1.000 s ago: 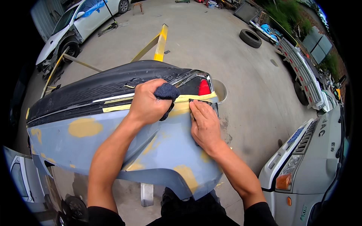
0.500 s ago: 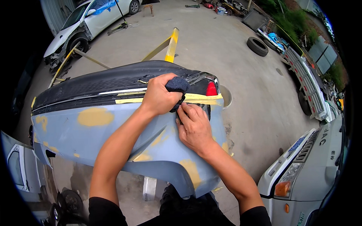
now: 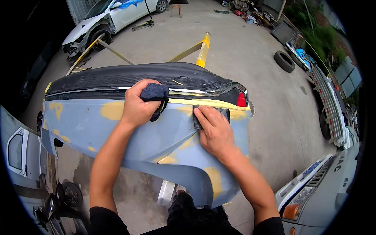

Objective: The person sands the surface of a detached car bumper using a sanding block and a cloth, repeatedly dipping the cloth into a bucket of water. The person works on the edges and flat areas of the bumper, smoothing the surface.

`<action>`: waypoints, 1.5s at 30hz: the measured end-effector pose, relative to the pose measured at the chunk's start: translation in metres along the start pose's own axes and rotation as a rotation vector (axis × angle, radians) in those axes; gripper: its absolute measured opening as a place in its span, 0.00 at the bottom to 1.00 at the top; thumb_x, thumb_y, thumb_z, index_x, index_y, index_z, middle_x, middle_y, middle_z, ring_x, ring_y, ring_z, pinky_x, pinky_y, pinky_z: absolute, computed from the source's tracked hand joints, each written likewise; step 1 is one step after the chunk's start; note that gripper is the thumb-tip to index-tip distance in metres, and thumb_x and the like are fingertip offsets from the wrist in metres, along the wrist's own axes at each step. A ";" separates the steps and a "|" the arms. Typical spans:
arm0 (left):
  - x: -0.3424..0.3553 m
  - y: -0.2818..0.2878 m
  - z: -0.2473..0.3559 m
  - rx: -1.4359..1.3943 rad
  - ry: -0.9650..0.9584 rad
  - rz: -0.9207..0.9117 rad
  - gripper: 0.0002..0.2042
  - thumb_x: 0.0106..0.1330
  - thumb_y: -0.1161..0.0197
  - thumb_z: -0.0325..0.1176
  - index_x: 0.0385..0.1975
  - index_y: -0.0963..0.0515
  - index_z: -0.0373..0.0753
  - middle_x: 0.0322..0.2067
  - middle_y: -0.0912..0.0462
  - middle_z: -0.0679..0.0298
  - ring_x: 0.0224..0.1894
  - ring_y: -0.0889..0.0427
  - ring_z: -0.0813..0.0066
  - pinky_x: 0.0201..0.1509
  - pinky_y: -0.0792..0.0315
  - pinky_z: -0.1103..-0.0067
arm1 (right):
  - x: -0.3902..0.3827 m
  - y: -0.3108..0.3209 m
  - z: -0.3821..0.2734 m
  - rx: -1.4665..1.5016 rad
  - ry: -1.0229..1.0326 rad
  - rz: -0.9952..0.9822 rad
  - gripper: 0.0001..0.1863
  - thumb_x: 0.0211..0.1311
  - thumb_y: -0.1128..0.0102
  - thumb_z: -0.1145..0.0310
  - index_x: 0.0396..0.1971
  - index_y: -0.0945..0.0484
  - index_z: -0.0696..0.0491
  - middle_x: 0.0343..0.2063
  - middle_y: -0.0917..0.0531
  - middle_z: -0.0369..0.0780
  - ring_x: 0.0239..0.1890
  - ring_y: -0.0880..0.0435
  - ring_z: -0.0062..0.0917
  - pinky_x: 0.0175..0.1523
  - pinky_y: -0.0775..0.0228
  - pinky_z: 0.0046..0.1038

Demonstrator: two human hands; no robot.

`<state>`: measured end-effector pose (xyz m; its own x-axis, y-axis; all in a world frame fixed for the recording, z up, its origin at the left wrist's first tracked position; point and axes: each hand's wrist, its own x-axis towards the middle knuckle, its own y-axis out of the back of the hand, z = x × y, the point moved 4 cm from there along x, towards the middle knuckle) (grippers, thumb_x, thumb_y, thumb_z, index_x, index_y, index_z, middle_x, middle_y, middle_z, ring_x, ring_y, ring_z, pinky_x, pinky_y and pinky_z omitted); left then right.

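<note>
A grey-primed bumper [image 3: 82, 121] with yellowish patches lies across the view, with black upper trim [image 3: 102, 76], a chrome strip, yellow masking tape [image 3: 178, 102] and a red light [image 3: 241, 99] at the right end. My left hand [image 3: 137, 107] is closed round a bunched navy cloth [image 3: 154, 93], over the tape near the middle. My right hand [image 3: 215, 131], fingers extended together, presses a dark sheet, perhaps sandpaper, [image 3: 223, 114] onto the primed surface just below the tape, right of the cloth. The sheet is partly hidden under the fingers.
Yellow stand legs [image 3: 203, 50] reach out behind the bumper. A white car [image 3: 117, 21] is at back left, a loose tyre [image 3: 284, 62] and flatbed [image 3: 327, 102] at right, a truck front [image 3: 313, 196] at lower right. A motorbike [image 3: 55, 207] and grey door [image 3: 19, 149] are at lower left.
Both hands have moved left along the bumper, the left one farther, still holding the cloth and sheet. The bumper and surroundings sit farther right in the view.
</note>
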<state>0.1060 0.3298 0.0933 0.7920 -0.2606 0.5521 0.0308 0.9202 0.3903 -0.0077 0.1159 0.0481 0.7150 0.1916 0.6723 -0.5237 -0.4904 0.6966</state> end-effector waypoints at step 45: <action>-0.016 0.021 -0.001 0.188 -0.145 0.169 0.16 0.43 0.35 0.22 0.36 0.21 0.34 0.34 0.16 0.57 0.36 0.16 0.60 0.44 0.24 0.75 | 0.023 -0.009 -0.015 -0.040 0.128 -0.173 0.29 0.46 0.36 0.79 0.54 0.21 0.60 0.57 0.20 0.43 0.58 0.22 0.36 0.60 0.28 0.36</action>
<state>0.0944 0.3541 0.0919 0.6807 -0.1598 0.7149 -0.2181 0.8874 0.4061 0.0065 0.1378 0.0615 0.7329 0.3775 0.5661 -0.4177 -0.4071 0.8123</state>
